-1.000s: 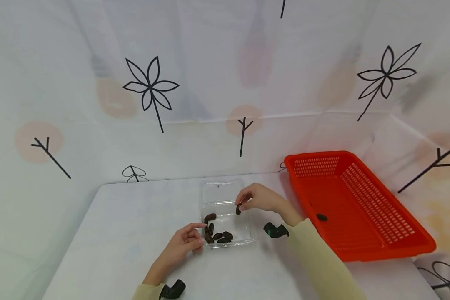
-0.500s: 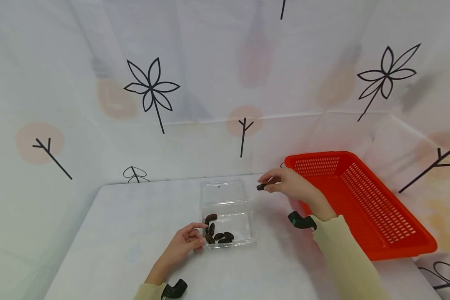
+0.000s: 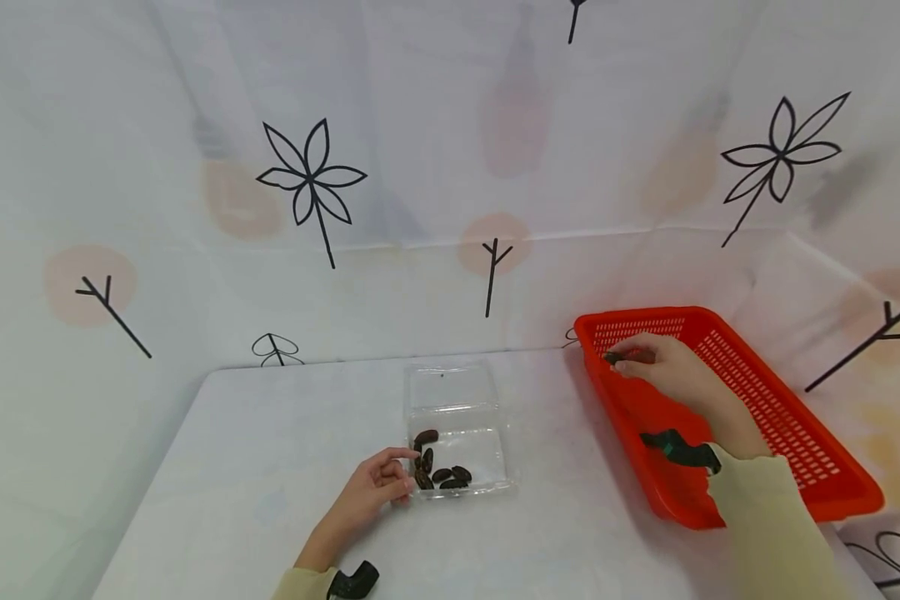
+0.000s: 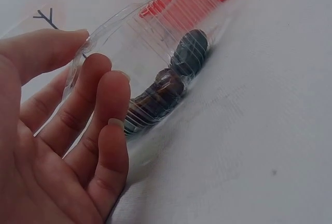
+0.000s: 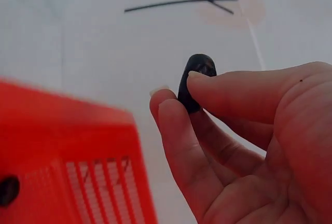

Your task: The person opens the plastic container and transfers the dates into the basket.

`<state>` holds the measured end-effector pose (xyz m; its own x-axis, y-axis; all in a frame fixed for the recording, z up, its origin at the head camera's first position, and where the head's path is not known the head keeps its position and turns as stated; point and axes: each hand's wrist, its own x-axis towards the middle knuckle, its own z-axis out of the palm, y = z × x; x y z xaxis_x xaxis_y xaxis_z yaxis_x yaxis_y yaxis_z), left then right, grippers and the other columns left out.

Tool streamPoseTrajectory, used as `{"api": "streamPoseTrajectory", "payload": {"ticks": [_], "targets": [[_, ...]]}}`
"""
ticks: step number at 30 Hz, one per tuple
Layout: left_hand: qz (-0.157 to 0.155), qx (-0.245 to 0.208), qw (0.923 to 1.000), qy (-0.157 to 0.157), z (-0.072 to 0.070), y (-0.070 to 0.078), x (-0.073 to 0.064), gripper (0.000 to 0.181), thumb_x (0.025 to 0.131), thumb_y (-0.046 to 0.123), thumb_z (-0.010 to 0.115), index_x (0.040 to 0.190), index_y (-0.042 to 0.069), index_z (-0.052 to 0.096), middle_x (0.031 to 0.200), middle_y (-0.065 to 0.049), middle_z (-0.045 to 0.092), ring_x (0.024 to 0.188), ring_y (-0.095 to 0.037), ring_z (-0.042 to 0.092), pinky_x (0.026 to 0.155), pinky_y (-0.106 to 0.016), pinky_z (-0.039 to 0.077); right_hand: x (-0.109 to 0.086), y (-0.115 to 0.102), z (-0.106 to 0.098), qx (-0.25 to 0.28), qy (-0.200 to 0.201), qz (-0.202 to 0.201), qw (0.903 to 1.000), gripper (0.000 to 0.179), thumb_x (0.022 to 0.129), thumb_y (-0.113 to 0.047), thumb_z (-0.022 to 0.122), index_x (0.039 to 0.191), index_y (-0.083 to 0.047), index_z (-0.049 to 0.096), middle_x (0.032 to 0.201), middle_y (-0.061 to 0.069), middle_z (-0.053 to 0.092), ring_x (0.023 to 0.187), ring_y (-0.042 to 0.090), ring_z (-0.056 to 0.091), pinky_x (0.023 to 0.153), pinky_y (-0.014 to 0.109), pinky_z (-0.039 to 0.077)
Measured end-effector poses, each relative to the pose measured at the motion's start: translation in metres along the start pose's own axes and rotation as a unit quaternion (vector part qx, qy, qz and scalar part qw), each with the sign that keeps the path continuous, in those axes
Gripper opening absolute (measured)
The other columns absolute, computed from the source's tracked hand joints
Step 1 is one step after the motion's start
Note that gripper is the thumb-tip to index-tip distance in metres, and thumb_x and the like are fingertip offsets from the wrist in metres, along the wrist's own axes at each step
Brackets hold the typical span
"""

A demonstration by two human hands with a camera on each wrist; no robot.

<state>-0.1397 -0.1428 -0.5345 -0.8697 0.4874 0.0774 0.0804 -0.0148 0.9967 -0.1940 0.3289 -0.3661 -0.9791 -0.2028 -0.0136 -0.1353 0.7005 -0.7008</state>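
Note:
A clear plastic clamshell box [image 3: 482, 450] lies with its lid laid back on the table, several dark brown dates [image 3: 426, 437] inside along its left and front sides. My left hand [image 3: 371, 483] holds the box at its front left corner; in the left wrist view, a fingertip [image 4: 78, 38] meets the rim and dates [image 4: 191, 53] show through the wall. Over the left rim of the red basket [image 3: 630, 408], my right hand [image 3: 671, 367] pinches one date [image 5: 194, 86] between thumb and fingertips. Another date [image 5: 9, 190] shows inside the basket at the right wrist view's left edge.
The red basket has slotted walls and stands to the right of the box, on the white-covered table [image 3: 270, 467]. A white printed cloth [image 3: 405, 183] hangs behind the table. Dark straps [image 3: 678, 450] sit at both wrists.
My right hand has carried the date from above the box rightward to over the basket. My left hand has kept its place at the box corner.

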Motion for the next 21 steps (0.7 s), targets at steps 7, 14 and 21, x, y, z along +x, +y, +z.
{"api": "streamPoseTrajectory", "payload": {"ticks": [7, 14, 21], "targets": [[-0.003, -0.002, 1.0, 0.004, 0.0, 0.001, 0.0, 0.045, 0.094, 0.002, 0.066, 0.133, -0.012, 0.049, 0.083, -0.002, 0.06, 0.072, -0.012, 0.063, 0.068, -0.026, 0.053, -0.015, 0.037, -0.015, -0.031, 0.0, 0.017, 0.9994, 0.036, 0.096, -0.024, 0.068, 0.122, 0.0, 0.063, 0.116, 0.014, 0.065, 0.104, 0.032, 0.059, 0.081, 0.039, 0.052], [-0.008, -0.006, 0.9999, 0.0, 0.0, 0.0, 0.0, 0.045, 0.093, 0.0, 0.066, 0.133, -0.012, 0.05, 0.084, -0.002, 0.061, 0.074, -0.011, 0.064, 0.069, -0.027, 0.054, -0.024, 0.07, -0.021, -0.048, -0.012, 0.03, 0.9983, 0.037, 0.096, -0.025, 0.069, 0.12, 0.002, 0.066, 0.112, 0.014, 0.067, 0.1, 0.032, 0.061, 0.079, 0.039, 0.05], [-0.019, -0.017, 0.9997, 0.0, -0.001, 0.0, -0.001, 0.046, 0.094, 0.003, 0.067, 0.135, -0.011, 0.05, 0.086, -0.003, 0.063, 0.076, -0.01, 0.065, 0.071, -0.027, 0.055, -0.028, 0.085, -0.02, -0.035, -0.029, 0.033, 0.9984, 0.034, 0.095, -0.022, 0.069, 0.119, 0.002, 0.068, 0.111, 0.016, 0.069, 0.1, 0.034, 0.062, 0.081, 0.043, 0.05]]}}
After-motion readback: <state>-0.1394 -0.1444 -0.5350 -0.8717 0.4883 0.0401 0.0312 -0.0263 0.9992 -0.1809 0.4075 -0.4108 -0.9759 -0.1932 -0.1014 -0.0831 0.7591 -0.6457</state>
